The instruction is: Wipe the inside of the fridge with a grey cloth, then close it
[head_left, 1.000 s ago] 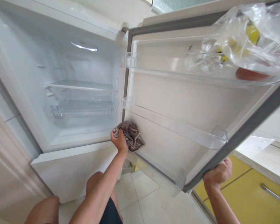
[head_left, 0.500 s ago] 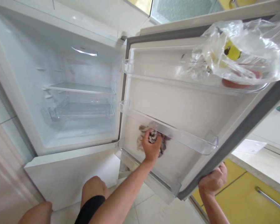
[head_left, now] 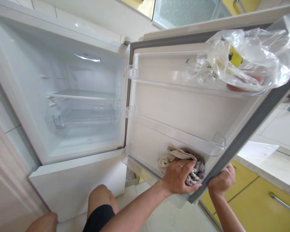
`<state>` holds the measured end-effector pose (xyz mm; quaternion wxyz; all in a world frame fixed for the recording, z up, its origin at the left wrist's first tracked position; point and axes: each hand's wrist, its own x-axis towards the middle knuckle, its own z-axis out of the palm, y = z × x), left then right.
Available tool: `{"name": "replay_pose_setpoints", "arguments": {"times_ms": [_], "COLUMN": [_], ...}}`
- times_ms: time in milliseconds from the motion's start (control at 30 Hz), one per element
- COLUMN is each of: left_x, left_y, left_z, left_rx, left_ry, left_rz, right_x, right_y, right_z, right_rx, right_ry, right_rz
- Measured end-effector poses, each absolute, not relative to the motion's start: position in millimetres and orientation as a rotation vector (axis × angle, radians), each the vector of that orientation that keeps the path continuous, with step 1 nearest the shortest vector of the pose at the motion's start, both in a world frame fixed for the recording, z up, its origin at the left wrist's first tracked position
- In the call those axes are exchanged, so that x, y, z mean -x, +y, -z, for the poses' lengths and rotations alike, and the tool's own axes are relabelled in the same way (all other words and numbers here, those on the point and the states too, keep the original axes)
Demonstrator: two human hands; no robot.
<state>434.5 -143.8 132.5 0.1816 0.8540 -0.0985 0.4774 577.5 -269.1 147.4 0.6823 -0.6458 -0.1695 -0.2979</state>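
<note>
My left hand (head_left: pixel 180 175) presses a bunched beige and brown cloth (head_left: pixel 198 166) against the inside of the open fridge door (head_left: pixel 178 104). A ring shows on one finger, and the fingers curl over the cloth. This spot is low on the door, under the clear middle door shelf (head_left: pixel 176 130) and near the grey door seal (head_left: pixel 241 138). Gripping the door's outer edge, my right hand (head_left: pixel 222 180) is closed, its fingertips partly hidden. The clear bottom door shelf (head_left: pixel 141 167) is partly covered by my left arm.
A clear plastic bag (head_left: pixel 253 58) with yellow and reddish things inside lies in the top door shelf. To the left the fridge interior (head_left: pixel 94 74) holds a glass shelf (head_left: pixel 84 94) and a clear drawer (head_left: pixel 87 117). Yellow cabinets (head_left: pixel 263 196) and a countertop (head_left: pixel 275 167) stand right.
My left hand has moved the cloth right and slightly down across the door panel, towards the door's edge. My right hand stays on the edge. The view has shifted slightly.
</note>
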Motion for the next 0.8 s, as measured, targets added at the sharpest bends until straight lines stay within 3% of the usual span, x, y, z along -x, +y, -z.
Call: {"name": "replay_pose_setpoints", "arguments": {"times_ms": [267,567,800], "left_x": [-413.8,-400.7,-361.8], "left_y": [-127.3,-55.7,1.8], "left_z": [-124.7,-148.1,-155.7], "left_rx": [-2.657,-2.667,-2.634], "left_ry": [0.160,0.523,0.703], "left_rz": [-0.539,-0.191,-0.273], "right_x": [-598.8,-602.7,-611.8], "right_y": [-259.1,-256.8,-255.7], "right_z": [-150.8,-154.6,-153.8], "right_rx": [1.401,1.404,1.424], "right_ry": [-0.365,-0.352,-0.366], "right_rz": [0.728,0.737,0.733]}}
